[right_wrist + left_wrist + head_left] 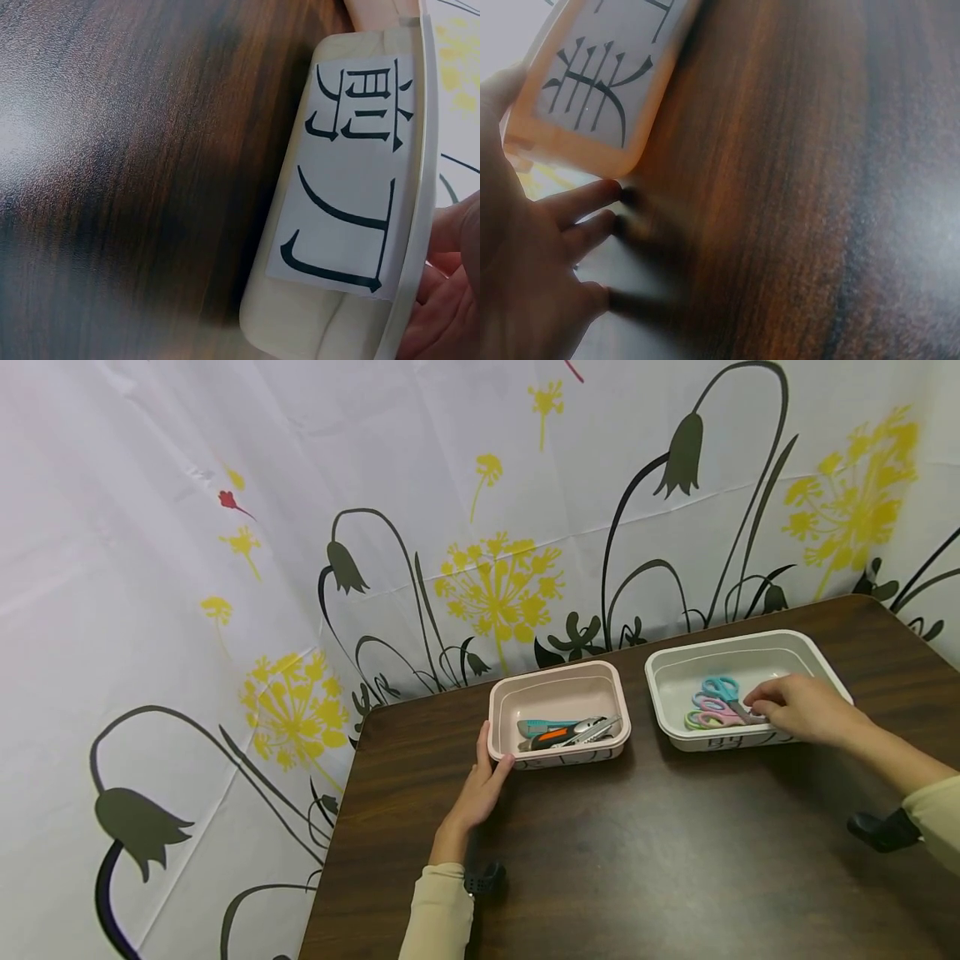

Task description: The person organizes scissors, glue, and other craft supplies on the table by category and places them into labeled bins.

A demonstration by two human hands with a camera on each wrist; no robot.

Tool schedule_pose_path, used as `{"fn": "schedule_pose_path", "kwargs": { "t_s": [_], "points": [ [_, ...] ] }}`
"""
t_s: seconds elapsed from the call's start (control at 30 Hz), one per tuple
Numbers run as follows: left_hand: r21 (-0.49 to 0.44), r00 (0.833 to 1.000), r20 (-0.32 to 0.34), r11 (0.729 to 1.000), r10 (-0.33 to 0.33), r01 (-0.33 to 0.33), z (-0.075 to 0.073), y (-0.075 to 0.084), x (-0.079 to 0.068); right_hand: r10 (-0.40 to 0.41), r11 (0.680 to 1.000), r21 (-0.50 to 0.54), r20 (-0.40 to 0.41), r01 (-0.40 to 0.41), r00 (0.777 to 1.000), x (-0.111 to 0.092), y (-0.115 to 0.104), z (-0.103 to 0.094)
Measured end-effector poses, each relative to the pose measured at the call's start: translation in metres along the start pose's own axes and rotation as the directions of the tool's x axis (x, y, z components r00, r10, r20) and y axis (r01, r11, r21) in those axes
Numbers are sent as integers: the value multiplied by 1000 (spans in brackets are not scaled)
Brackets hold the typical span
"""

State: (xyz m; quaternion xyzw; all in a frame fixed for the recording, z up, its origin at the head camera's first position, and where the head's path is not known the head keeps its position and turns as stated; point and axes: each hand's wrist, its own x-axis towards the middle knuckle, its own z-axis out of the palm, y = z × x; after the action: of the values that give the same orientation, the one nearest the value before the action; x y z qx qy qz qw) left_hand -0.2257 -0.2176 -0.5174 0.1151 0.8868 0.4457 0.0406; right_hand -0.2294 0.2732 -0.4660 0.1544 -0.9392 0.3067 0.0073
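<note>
My left hand (pixel 476 789) rests against the near-left corner of the pinkish bin (pixel 555 681), thumb at its front rim and the other fingers spread along its left side. Inside that bin lie several utility knives, among them a teal one (pixel 543 727) and an orange-and-black one (pixel 551 737). My right hand (pixel 810 706) reaches over the front rim of the off-white bin (pixel 738 647), its bent fingers pinching at the blade end of the scissors. These are small scissors with blue (pixel 720 687), pink (pixel 712 703) and green (pixel 697 721) handles, bunched together. The right fingertips are partly hidden behind the rim in the right wrist view.
Both bins stand side by side near the back edge of a dark wooden table (pixel 637 860). Paper labels with black characters are on their front walls, such as the white label (pixel 349 176). A flower-printed curtain (pixel 450 485) hangs behind the table.
</note>
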Motion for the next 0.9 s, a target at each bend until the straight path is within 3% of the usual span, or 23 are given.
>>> {"fn": "schedule_pose_path", "kwargs": {
  "t_s": [0.27,0.43,0.7,0.9],
  "points": [
    [-6,1000,0,1000,-5,5,2,0,-1,4,1000,-27,-17,-4,1000,-2,-2,1],
    [-17,1000,0,1000,7,-7,2,1,0,-63,996,-65,-76,58,995,-7,-4,4],
    [-25,1000,7,1000,1,0,3,-1,-1,-209,976,-115,-220,187,953,-15,-8,15],
    [1,1000,-9,1000,-12,12,4,0,-3,-273,961,-121,-269,249,924,-20,-14,20]
  ]
}}
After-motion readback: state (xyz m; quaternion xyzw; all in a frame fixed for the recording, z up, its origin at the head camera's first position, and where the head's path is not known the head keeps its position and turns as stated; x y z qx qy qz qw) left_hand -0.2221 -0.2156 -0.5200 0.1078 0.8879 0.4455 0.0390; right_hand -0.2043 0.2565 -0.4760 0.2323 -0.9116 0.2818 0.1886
